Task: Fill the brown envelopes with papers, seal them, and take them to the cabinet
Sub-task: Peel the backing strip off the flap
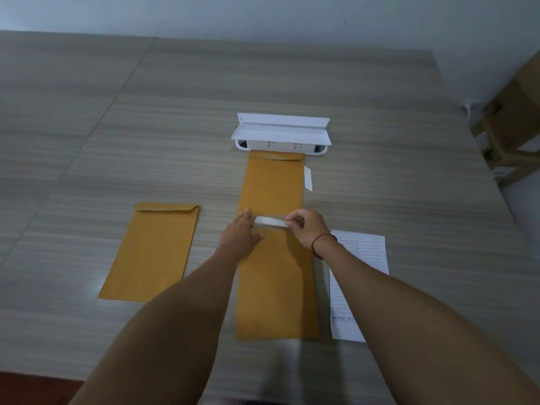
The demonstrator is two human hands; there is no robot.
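Right grip [305, 226] on white strip [270, 221], grey wood-grain table [204, 112]

left hand [241, 233]: flat, fingers straight | right hand [306, 226]: fingertips pinched

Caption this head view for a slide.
Left hand presses a brown envelope; right hand pinches its white strip.
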